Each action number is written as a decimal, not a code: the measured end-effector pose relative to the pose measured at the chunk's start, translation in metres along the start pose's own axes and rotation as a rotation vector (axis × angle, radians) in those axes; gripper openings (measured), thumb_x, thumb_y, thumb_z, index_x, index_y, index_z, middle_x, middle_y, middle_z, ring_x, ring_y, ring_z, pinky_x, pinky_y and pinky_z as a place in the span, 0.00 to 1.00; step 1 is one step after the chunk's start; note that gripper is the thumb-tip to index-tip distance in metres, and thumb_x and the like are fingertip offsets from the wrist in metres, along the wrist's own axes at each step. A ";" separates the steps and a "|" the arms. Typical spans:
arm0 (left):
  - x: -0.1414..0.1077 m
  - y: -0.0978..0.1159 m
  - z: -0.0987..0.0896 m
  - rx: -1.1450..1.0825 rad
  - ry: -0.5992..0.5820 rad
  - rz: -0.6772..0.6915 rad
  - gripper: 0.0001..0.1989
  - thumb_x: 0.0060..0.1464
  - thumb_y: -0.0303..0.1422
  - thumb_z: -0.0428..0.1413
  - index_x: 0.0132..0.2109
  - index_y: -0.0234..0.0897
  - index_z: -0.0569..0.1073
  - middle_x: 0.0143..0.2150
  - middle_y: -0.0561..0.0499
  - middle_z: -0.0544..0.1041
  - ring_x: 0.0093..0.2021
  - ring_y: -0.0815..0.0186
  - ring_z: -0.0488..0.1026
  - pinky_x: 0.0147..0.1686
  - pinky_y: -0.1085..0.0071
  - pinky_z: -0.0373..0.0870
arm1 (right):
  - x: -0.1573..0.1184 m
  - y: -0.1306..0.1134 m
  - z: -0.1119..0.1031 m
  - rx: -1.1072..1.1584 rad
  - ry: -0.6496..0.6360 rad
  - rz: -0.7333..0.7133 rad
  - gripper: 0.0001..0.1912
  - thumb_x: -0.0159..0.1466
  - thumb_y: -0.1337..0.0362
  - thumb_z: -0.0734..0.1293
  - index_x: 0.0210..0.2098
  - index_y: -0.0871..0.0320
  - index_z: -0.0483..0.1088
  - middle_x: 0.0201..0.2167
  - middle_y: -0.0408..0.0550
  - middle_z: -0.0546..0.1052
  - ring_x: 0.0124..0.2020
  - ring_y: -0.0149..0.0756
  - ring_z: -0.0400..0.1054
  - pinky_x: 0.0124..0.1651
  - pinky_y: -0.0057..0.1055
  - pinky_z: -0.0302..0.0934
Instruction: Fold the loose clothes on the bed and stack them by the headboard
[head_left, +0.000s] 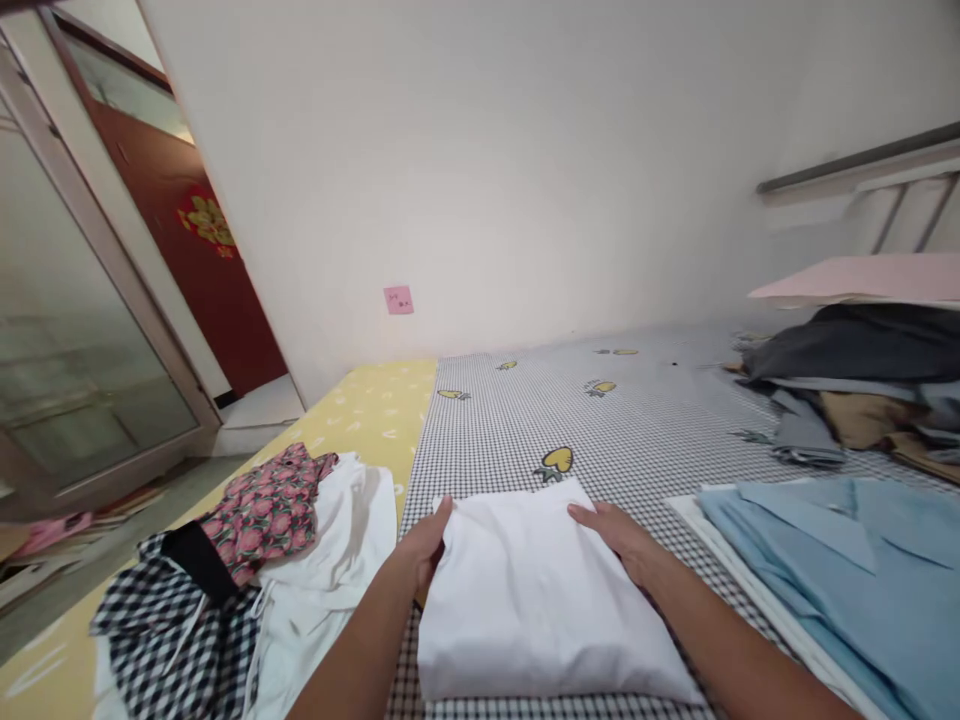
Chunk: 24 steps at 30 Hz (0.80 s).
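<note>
A folded white shirt (536, 600) lies on the checked bed sheet (510, 430) right in front of me. At its far left corner, my left hand (429, 540) grips the edge, thumb on top and fingers tucked beneath. My right hand (619, 540) holds the far right side in the same way, its fingers hidden under the cloth. To the right rests a folded light blue shirt (847, 570) on top of white cloth. Left of the white shirt is a loose heap with a pink floral garment (274, 505), a black-and-white checked garment (180, 630) and white clothing (322, 560).
A stack of dark and brown folded clothes (862, 350) with a pink board (862, 278) on top stands at the back right. Behind the bed rises a white wall with a pink note (399, 300). A glass door (90, 300) is at the left.
</note>
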<state>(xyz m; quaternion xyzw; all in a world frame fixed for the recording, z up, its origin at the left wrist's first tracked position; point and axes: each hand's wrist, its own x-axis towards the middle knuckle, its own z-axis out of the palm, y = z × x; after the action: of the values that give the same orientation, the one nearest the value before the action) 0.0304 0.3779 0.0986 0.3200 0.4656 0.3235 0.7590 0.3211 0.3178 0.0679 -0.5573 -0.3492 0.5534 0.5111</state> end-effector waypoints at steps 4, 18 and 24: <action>0.020 -0.010 -0.011 -0.021 0.009 0.023 0.35 0.59 0.56 0.51 0.60 0.31 0.69 0.49 0.35 0.82 0.46 0.53 0.81 0.51 0.56 0.76 | 0.015 0.016 -0.006 -0.149 0.077 -0.079 0.21 0.60 0.51 0.67 0.46 0.60 0.72 0.38 0.54 0.83 0.38 0.46 0.78 0.45 0.42 0.72; -0.035 -0.020 -0.025 0.019 -0.098 -0.028 0.38 0.63 0.57 0.40 0.65 0.32 0.63 0.52 0.38 0.81 0.49 0.55 0.80 0.55 0.57 0.72 | -0.037 -0.019 0.049 -1.379 0.358 -0.645 0.27 0.68 0.58 0.58 0.67 0.42 0.59 0.73 0.48 0.52 0.71 0.55 0.48 0.67 0.65 0.35; -0.078 -0.072 -0.024 0.090 0.136 0.199 0.45 0.56 0.51 0.59 0.72 0.44 0.48 0.52 0.44 0.80 0.46 0.61 0.79 0.49 0.64 0.73 | -0.051 0.017 0.112 -1.429 -0.016 -0.384 0.28 0.72 0.48 0.50 0.70 0.38 0.52 0.74 0.42 0.51 0.73 0.56 0.40 0.68 0.68 0.32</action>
<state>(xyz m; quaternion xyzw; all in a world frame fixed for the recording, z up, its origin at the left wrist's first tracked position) -0.0055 0.2782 0.0726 0.3758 0.4960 0.3968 0.6748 0.2014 0.2855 0.0801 -0.6793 -0.7193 0.0963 0.1089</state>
